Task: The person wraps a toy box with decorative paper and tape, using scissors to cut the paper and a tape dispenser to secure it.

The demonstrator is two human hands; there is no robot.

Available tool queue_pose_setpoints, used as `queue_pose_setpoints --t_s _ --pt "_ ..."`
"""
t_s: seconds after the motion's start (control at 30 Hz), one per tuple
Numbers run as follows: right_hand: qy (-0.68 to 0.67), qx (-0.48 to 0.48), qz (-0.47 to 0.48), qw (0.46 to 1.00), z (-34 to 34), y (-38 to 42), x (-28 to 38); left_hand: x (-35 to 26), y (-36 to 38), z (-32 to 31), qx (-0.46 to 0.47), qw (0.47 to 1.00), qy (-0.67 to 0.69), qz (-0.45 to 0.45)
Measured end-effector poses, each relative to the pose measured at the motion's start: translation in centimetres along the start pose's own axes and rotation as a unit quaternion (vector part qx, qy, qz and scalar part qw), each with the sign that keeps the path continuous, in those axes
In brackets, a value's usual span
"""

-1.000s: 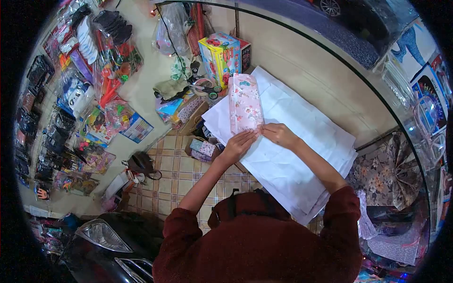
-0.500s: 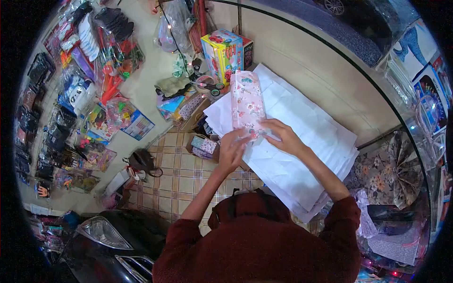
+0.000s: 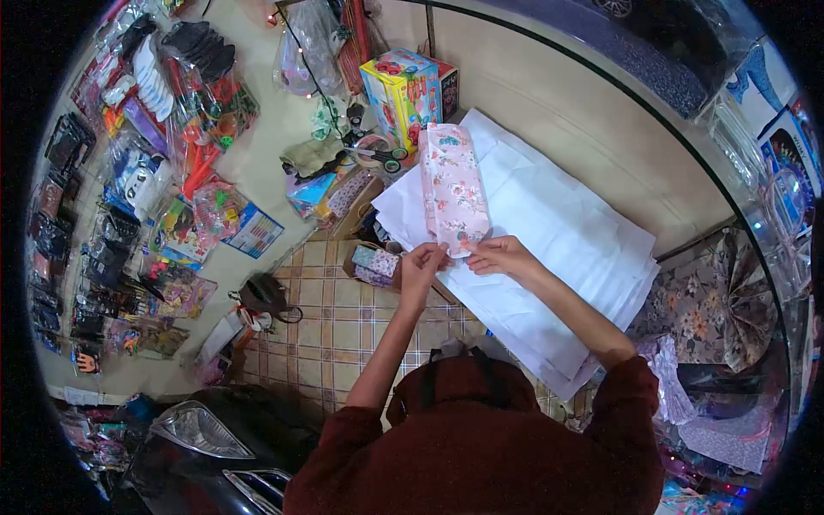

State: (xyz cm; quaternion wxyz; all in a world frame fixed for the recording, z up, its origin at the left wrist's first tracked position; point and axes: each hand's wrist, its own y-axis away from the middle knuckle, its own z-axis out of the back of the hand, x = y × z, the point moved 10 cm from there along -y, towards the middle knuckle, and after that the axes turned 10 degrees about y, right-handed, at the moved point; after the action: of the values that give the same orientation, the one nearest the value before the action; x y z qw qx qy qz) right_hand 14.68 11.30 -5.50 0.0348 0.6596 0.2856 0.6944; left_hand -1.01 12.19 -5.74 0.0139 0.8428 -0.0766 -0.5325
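A long pink packet with a floral print [image 3: 455, 184] lies on a stack of large white sheets [image 3: 558, 232]. At the packet's lower left corner, my left hand [image 3: 421, 268] has its fingers pinched on the pink edge. My right hand [image 3: 505, 258] is at the lower right corner, thumb and fingertips drawn together against the same end. The fingers partly cover that end of the packet.
Behind the packet stands a colourful box [image 3: 402, 94], with scissors [image 3: 390, 160] and a roll of tape [image 3: 371, 150] beside it. An open carton [image 3: 374, 264] sits left of the sheets. Bagged goods [image 3: 206, 112] hang at the left; a motorcycle [image 3: 206, 438] is lower left.
Both hands have drawn back toward the packet's near end, and their fingers have closed at its corners. More of the packet's printed surface shows, and it lies flatter. The whole view has shifted slightly.
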Motion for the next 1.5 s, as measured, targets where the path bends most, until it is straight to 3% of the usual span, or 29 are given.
queue_pose_setpoints --t_s 0.17,0.3,0.4,0.5,0.6,0.8,1.0,1.2,1.37,1.5 --pt "-0.151 0.049 0.035 0.987 -0.6 -1.4 -1.6 2.6 -0.6 1.3 0.008 0.997 0.073 0.001" --pt "-0.158 0.042 0.01 0.986 -0.8 -1.2 -1.6 0.4 1.0 0.1 -0.036 0.995 0.088 -0.008" --pt "-0.164 0.044 0.01 0.985 -0.7 -1.3 -1.6 -1.8 1.1 0.0 -0.021 0.983 -0.073 -0.165" --pt "-0.166 0.043 0.013 0.985 -0.9 -1.0 -1.7 -2.6 1.6 -0.3 -0.035 0.955 -0.245 -0.166" --pt "-0.161 0.04 0.021 0.986 -0.7 -1.1 -1.7 -3.1 1.7 -0.8 -0.032 0.954 -0.228 -0.192" --pt "-0.095 0.026 0.016 0.995 -0.7 -0.7 -1.1 -0.7 0.5 0.0 -0.036 0.999 -0.025 0.022" --pt "-0.046 0.016 0.021 0.999 -0.7 -1.1 -1.3 0.4 -0.8 -0.1 -0.01 0.998 -0.065 0.004" --pt "-0.096 0.016 0.032 0.995 -1.3 -0.8 -1.1 1.0 -0.6 -0.4 -0.013 0.999 0.028 -0.011" --pt "-0.098 0.016 -0.018 0.995 -1.5 -0.7 -2.0 1.1 -0.4 -0.1 -0.019 0.999 0.015 -0.029" --pt "-0.087 0.041 -0.005 0.995 -2.3 -0.7 -1.7 1.0 -0.6 -0.4 -0.008 0.998 0.036 -0.048"
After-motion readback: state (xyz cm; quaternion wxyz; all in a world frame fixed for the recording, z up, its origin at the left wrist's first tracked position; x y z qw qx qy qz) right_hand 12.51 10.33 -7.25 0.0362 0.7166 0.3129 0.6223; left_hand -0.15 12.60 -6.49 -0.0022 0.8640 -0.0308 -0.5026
